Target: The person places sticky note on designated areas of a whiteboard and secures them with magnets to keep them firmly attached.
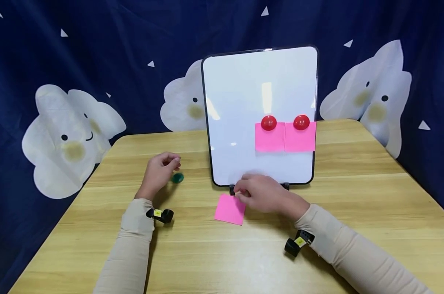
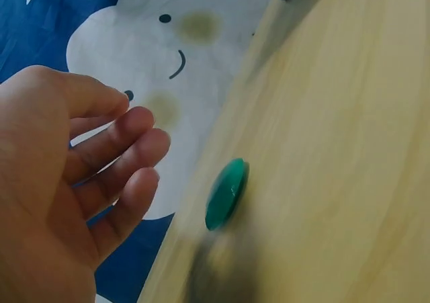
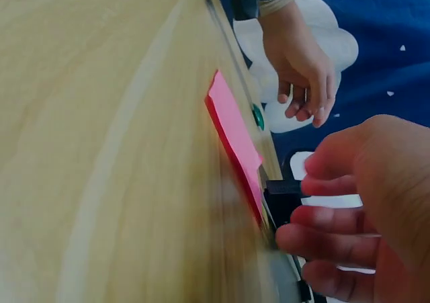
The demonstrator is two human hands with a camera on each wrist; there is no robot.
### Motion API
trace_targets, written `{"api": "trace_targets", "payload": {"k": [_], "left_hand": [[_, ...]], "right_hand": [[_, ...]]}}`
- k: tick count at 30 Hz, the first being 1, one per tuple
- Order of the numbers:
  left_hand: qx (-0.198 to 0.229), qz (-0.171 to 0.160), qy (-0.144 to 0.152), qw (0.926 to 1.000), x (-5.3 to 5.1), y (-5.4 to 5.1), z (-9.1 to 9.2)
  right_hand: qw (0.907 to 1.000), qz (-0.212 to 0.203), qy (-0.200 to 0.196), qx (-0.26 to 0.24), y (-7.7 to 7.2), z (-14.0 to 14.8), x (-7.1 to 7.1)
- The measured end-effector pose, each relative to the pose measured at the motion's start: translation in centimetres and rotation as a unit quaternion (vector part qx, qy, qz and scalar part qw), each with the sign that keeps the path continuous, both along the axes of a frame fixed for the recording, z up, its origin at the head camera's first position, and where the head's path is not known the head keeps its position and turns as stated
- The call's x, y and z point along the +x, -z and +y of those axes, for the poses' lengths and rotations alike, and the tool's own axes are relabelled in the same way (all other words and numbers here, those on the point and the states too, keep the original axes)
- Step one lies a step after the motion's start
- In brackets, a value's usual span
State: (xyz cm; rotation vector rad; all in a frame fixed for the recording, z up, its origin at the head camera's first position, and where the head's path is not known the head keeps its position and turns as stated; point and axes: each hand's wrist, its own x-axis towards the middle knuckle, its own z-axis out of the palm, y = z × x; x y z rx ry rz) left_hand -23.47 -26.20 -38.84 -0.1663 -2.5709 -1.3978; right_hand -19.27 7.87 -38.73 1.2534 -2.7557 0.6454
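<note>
The right sleeve is stretching in from the lower right edge and the left sleeve is lying at the lower left, each bearing a small black camera at the wrist. The left hand is hanging over the table, its fingers loosely bent and holding nothing. A green disc is lying on the wood just beside it, apart from the fingers in the left wrist view.

The right hand is hovering in front of the board, fingers spread a little, relaxed and holding nothing. In the head view it is overlapping the upper right corner of a loose pink note; in the right wrist view a gap is showing between note and fingertips. The note is lying tilted on the table, near a black foot of the board; whether it is one sheet or several, I cannot tell.

The board is standing nearly upright. On its right side the left note and the right note are hanging edge to edge, each with a red disc sitting across its top. Behind, a blue curtain with white clouds is hanging.
</note>
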Motion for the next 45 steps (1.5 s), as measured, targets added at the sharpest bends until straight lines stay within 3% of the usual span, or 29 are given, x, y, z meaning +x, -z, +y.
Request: {"api": "trace_targets", "payload": {"k": [8, 15, 26, 41, 45], "left_hand": [[-0.035, -0.029, 0.001, 0.999, 0.2, 0.3, -1.2], [-0.102, -0.049, 0.018, 0.9934, 0.2, 0.3, -1.4], [-0.125, -0.066, 0.029, 0.9895, 0.3, 1.2, -2.0], [-0.11, -0.138, 0.064, 0.9821, 0.2, 1.5, -2.4], [-0.114, -0.145, 0.071, 0.9803, 0.4, 1.4, -2.2]], "right_hand": [[0.9997, 0.001, -0.007, 0.023, 0.4, -0.3, 0.1], [0.999, 0.026, -0.008, 0.037, 0.4, -0.2, 0.4], [0.9981, 0.028, -0.015, 0.052, 0.5, -0.5, 0.7], [0.9973, -0.053, -0.022, 0.045, 0.3, -0.5, 0.7], [0.9958, -0.081, -0.024, 0.035, 0.4, -0.5, 0.6]]}}
